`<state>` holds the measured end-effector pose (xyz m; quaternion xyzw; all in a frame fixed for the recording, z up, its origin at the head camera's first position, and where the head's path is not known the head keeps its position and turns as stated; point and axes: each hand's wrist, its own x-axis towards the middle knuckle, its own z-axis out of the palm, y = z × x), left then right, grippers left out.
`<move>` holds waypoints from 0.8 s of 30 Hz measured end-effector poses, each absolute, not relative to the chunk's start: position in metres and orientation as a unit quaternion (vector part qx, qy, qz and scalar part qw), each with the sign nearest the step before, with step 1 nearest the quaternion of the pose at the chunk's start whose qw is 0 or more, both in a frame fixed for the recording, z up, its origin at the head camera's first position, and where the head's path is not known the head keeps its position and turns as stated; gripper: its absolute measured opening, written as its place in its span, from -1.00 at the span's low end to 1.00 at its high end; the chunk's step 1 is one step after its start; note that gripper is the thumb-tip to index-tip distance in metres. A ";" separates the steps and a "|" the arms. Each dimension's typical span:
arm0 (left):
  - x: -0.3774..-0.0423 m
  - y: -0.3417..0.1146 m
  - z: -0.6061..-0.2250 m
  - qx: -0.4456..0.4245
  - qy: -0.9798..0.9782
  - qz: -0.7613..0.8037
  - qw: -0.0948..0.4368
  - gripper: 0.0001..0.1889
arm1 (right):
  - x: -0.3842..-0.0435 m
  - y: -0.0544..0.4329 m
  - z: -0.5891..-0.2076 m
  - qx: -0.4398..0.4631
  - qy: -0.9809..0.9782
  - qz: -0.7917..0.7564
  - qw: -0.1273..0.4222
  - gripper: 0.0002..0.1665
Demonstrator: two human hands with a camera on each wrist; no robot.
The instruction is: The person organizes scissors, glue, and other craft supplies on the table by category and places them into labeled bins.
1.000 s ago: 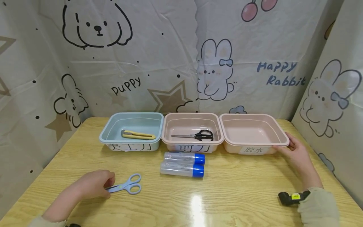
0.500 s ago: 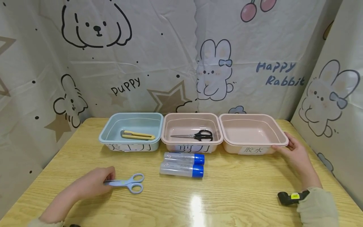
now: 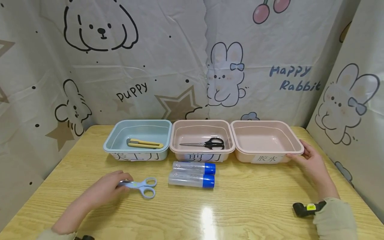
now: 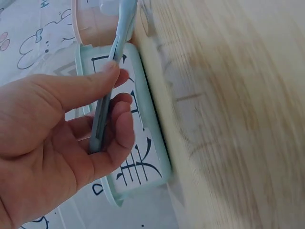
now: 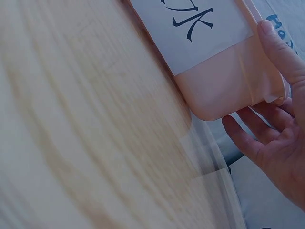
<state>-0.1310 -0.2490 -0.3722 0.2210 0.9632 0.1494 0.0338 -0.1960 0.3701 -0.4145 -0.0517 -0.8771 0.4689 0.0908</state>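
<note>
My left hand (image 3: pixel 105 188) pinches a pair of light blue scissors (image 3: pixel 141 185) by the blades, and both handle loops point right. In the left wrist view, the thumb and curled fingers close round the blades of the scissors (image 4: pixel 125 24) in front of the light blue bin (image 4: pixel 151 114). At the far right, my right hand (image 3: pixel 314 166) grips the corner of a pink bin (image 3: pixel 247 157). Seen from the right wrist, its thumb (image 5: pixel 274 40) lies on the rim and the fingers curl beneath the corner of the bin (image 5: pixel 214 88).
A light blue bin (image 3: pixel 105 146) holds a yellow utility knife (image 3: pixel 145 143). In the middle pink bin (image 3: pixel 177 155) lie black-handled scissors (image 3: pixel 214 143). Two clear tubes (image 3: pixel 187 179) with blue caps lie before it on the wooden table (image 3: pixel 240 200). A printed curtain (image 3: pixel 174 50) hangs behind.
My left hand has lifted the blue scissors and carried them to the right and toward the bins. The right hand stays on its bin.
</note>
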 end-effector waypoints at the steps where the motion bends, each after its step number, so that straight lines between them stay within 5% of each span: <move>1: -0.131 -0.248 -0.371 0.222 0.963 0.152 0.024 -0.83 | -0.196 0.370 -0.414 -0.051 -0.878 0.467 0.091 0.03; 12: -0.149 -0.220 -0.354 0.256 0.950 0.155 -0.089 -0.77 | -0.195 0.370 -0.413 -0.062 -0.882 0.458 0.088 0.04; 24: -0.193 -0.155 -0.333 0.251 0.939 0.215 -0.093 -0.76 | -0.195 0.369 -0.412 -0.047 -0.880 0.463 0.094 0.03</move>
